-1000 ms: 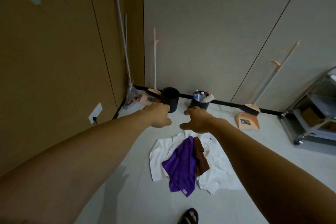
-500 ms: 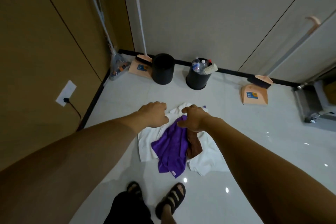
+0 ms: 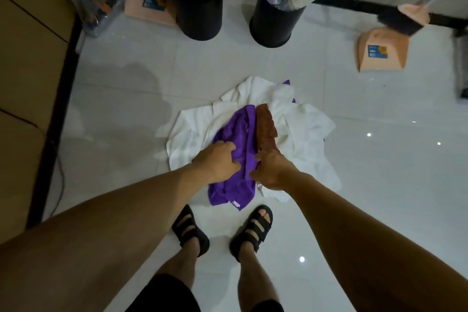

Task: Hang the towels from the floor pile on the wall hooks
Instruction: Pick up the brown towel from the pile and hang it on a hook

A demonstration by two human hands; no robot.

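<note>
The floor pile lies just ahead of my feet: a spread white towel (image 3: 304, 132) with a purple towel (image 3: 240, 129) and a brown towel (image 3: 264, 124) lying on top of it. My left hand (image 3: 217, 161) is down on the purple towel with its fingers curled into the cloth. My right hand (image 3: 272, 171) sits where the purple towel's right edge meets the near end of the brown towel; its fingers are hidden beneath it. No wall hooks are in view.
Two black bins (image 3: 196, 2) (image 3: 274, 23) stand by the far wall, the right one holding bottles. Peach dustpans (image 3: 149, 6) (image 3: 379, 52) and a brush (image 3: 402, 19) flank them. A brown wall with a cable (image 3: 60, 175) runs along the left. My sandalled feet (image 3: 190, 228) stand near the pile.
I have bent down and the view has tilted toward the floor. Both hands dropped from above the pile onto it, the left onto the purple towel, the right beside the brown one.
</note>
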